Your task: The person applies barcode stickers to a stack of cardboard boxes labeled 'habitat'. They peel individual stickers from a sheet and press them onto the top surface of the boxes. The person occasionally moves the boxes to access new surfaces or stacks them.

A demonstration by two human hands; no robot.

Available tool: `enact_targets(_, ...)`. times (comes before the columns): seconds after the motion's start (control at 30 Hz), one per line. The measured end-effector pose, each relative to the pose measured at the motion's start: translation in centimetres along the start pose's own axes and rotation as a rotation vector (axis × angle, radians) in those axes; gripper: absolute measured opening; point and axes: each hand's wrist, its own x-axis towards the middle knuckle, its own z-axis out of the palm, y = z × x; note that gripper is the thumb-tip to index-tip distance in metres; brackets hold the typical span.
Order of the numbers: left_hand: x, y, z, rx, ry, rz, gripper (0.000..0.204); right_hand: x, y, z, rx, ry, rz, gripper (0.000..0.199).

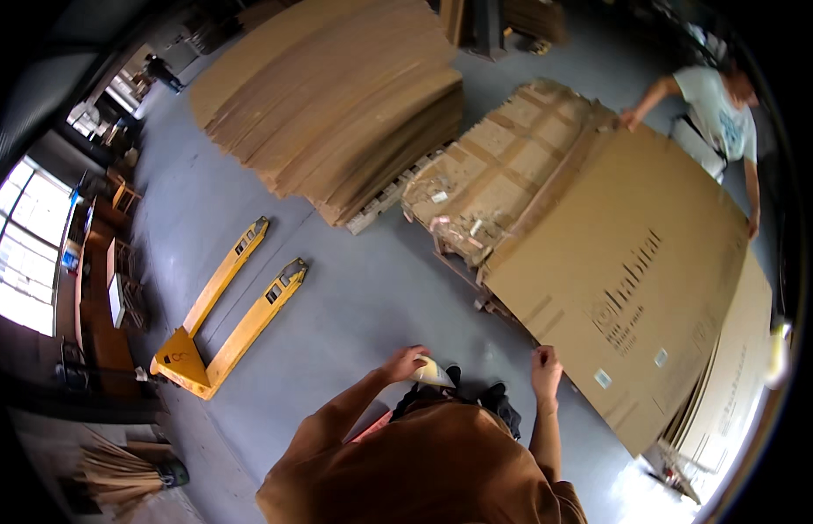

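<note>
My right hand [546,371] grips the near corner of a large flat cardboard sheet [625,279] that lies tilted over a stack of flattened boxes. My left hand [405,363] is closed around a small pale object [433,374], held in front of my body above the grey floor. A co-worker [721,109] at the far side holds the opposite edge of the same sheet with both hands.
A yellow pallet jack [223,314] lies on the floor to my left. A tall pile of cardboard sheets [337,96] sits on a pallet behind it. Flattened taped boxes [494,166] are stacked under the sheet. More sheets [730,393] lean at the right. Desks and windows line the far left.
</note>
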Motion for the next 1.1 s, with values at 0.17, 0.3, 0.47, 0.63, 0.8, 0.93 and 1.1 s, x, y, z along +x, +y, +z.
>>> enact_targets(0.17,-3.3,-1.1,-4.2,-0.085,0.111,-0.225,0.028,2.9,-5.0,7.6,0.238,-0.352,-0.084,0.02)
enact_targets(0.3,-6.9,-1.6,-5.4,-0.043,0.306,-0.338,0.032,5.5,-9.4,12.3,0.353,-0.669,-0.05,0.026)
enact_targets(0.47,-8.1,-3.6,-10.1,-0.243,0.46,-0.543,0.023,7.0,-16.3,16.6,0.483,-0.8,-0.021,0.029)
enact_targets(0.63,-6.2,-6.4,-17.0,-0.606,0.616,-0.325,0.034,9.8,-23.4,22.3,0.618,-0.851,0.046,0.035)
enact_targets(0.8,-7.1,-10.8,-28.0,-0.725,0.687,-0.356,0.043,14.3,-36.1,30.3,0.873,-0.794,0.208,0.044)
enact_targets(0.93,-7.5,-14.4,-38.7,-0.896,0.76,-0.209,0.031,17.5,-48.2,36.5,1.035,-0.787,0.197,0.036)
enact_targets(1.1,-7.4,-14.2,-51.4,-1.241,0.631,-0.034,0.045,20.7,-59.1,42.9,1.108,-0.778,0.203,0.066)
